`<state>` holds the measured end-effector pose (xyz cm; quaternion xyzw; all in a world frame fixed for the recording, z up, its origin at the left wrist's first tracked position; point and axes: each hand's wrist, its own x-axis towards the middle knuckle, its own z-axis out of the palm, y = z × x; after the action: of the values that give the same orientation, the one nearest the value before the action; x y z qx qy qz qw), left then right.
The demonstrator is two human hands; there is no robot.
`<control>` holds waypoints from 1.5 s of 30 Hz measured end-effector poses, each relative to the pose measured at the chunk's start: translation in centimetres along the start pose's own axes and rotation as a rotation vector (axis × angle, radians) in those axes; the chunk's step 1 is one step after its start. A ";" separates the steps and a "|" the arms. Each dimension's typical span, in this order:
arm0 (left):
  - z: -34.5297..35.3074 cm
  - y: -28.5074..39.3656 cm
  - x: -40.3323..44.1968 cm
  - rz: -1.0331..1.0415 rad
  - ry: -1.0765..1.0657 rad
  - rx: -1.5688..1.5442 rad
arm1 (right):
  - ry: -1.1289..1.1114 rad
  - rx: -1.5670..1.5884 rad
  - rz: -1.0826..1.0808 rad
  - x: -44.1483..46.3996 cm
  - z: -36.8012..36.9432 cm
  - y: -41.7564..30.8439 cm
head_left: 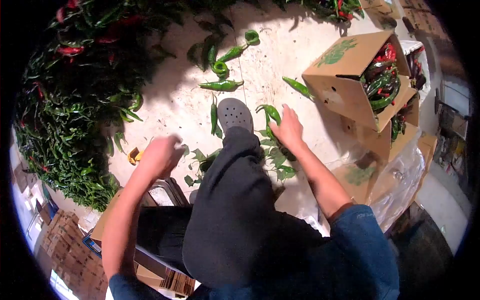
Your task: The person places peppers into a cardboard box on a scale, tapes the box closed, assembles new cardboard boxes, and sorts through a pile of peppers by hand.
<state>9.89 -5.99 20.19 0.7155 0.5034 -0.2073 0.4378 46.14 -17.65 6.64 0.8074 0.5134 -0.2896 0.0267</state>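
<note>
My right hand [288, 129] is low over the pale floor, its fingers against a curved green pepper [271, 113]; whether it grips the pepper is unclear. My left hand [162, 154] hangs above the floor, blurred, left of my knee, beside a yellow-orange piece [134, 156]. Between the hands stands my grey clog [234, 114], with a thin green pepper [214, 115] along its left side. A long green pepper [222, 85] lies beyond the toe, and another [297, 87] lies near the open carton.
A large heap of green peppers [75, 110] with some red ones fills the left. At the right, a tilted open carton [320, 75] holds red and green peppers, with more boxes and clear plastic [400, 172] below it. Green leaves [200, 157] lie around my leg.
</note>
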 end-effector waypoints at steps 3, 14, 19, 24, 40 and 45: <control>5.4 -0.4 10.1 -0.007 0.071 0.077 | -0.103 -0.053 -0.018 2.7 3.1 -1.0; 10.5 3.4 16.9 -0.296 0.316 -0.342 | -0.068 0.567 0.042 7.7 -4.8 3.4; 13.6 2.8 16.1 -0.383 0.513 -0.239 | 0.017 0.257 -0.427 9.4 -2.8 -2.0; 14.0 1.0 15.8 -0.338 0.624 -0.345 | 0.275 -0.042 -0.775 15.7 -2.8 -8.6; 8.1 5.0 23.0 0.344 0.598 0.312 | 0.010 -0.083 -0.173 20.4 -7.7 -10.6; 6.8 4.8 23.4 0.345 0.630 0.269 | 0.309 -0.186 -0.818 26.1 -4.6 -8.9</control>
<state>24.71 0.42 1.35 0.8694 0.4538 0.0351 0.1922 48.65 9.31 -0.17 0.5659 0.8123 -0.1049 -0.0944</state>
